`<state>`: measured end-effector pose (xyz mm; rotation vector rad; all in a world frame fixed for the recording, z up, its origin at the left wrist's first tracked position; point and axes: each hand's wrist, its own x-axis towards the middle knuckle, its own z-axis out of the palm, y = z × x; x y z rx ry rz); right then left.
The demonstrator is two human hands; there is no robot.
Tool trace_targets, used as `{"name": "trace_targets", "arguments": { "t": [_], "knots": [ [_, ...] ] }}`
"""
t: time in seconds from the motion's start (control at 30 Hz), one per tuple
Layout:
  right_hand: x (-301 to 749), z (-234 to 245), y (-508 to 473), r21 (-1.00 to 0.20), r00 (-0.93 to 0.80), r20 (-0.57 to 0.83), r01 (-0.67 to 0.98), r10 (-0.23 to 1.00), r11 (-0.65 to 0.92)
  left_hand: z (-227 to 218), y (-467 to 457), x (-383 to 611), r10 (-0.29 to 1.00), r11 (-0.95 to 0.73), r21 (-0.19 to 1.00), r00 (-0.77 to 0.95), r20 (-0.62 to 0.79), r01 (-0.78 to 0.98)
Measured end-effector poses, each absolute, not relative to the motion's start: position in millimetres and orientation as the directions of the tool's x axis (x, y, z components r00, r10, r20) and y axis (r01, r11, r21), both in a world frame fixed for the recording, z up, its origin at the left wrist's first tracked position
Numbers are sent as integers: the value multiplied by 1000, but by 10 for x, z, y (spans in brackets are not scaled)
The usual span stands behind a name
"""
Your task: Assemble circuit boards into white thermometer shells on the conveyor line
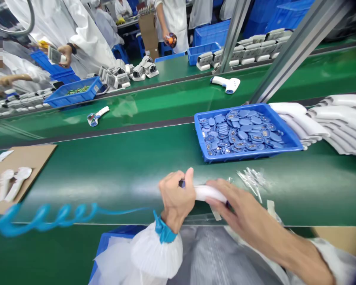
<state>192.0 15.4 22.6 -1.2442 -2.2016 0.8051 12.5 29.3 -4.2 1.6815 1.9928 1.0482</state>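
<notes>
White plastic thermometer handle [210, 193] runs crosswise, gripped by left hand [176, 198] and right hand [240, 208].

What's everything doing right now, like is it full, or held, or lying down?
Left hand: gripping the white plastic housing
Right hand: holding its other end
Blue tray: full of blue parts
Coiled blue hose: stretched out, blurred
Cardboard sheet: flat on the belt
White thermometer: lying on its side

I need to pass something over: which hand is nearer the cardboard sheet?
Left. The left hand is right of the cardboard sheet, the right hand farther right, both on a white housing.
</notes>
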Motion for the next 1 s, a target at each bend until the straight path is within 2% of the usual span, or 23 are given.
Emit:
{"name": "trace_targets", "arguments": {
  "t": [0.07, 0.17, 0.23, 0.3, 0.33, 0.4, 0.47, 0.5, 0.6, 0.67, 0.73, 0.83, 0.93, 1.0],
  "knots": [
    [1865, 171, 79, -664, -468, 144, 607, 872, 435, -53, 349, 131, 945, -50, 645, -172, 277, 762],
    [1791, 76, 38, -703, -385, 129, 614, 914, 358, 7, 384, 23, 981, -43, 636, -89, 174, 771],
    [1761, 8, 71, -793, -275, -13, 589, 961, 157, 51, 336, -83, 992, -33, 696, -60, 109, 717],
    [1745, -58, 132, -865, -204, -197, 497, 959, -73, 59, 254, -169, 983, -88, 766, -69, 169, 637],
    [1738, -84, 164, -882, -206, -265, 445, 942, -151, 43, 220, -195, 971, -111, 795, -106, 215, 596],
    [1712, -109, 210, -900, -289, -325, 388, 901, -200, -22, 201, -206, 935, -74, 844, -257, 243, 531],
    [1660, -93, 226, -894, -375, -313, 426, 873, -137, -107, 268, -180, 887, 25, 869, -411, 208, 494],
    [1626, -76, 224, -882, -405, -270, 467, 873, -55, -145, 329, -162, 867, 63, 867, -458, 198, 494],
    [1516, -41, 195, -753, -481, -56, 596, 875, 279, -211, 540, -114, 861, 104, 835, -470, 197, 541],
    [1463, -56, 176, -650, -508, 52, 637, 860, 415, -212, 637, -86, 870, 112, 806, -449, 204, 582],
    [1441, -90, 168, -617, -499, 103, 647, 860, 449, -187, 669, -63, 876, 102, 776, -426, 226, 622],
    [1486, -119, 192, -645, -482, 111, 631, 869, 432, -124, 629, -102, 914, 35, 713, -312, 261, 700],
    [1631, -108, 236, -700, -376, 122, 624, 919, 348, -56, 637, -353, 984, 28, 624, -132, 121, 781],
    [1756, -107, 249, -715, -247, 173, 634, 953, 294, 5, 784, -649, 985, 144, 580, -175, -3, 802]
  ]
}}
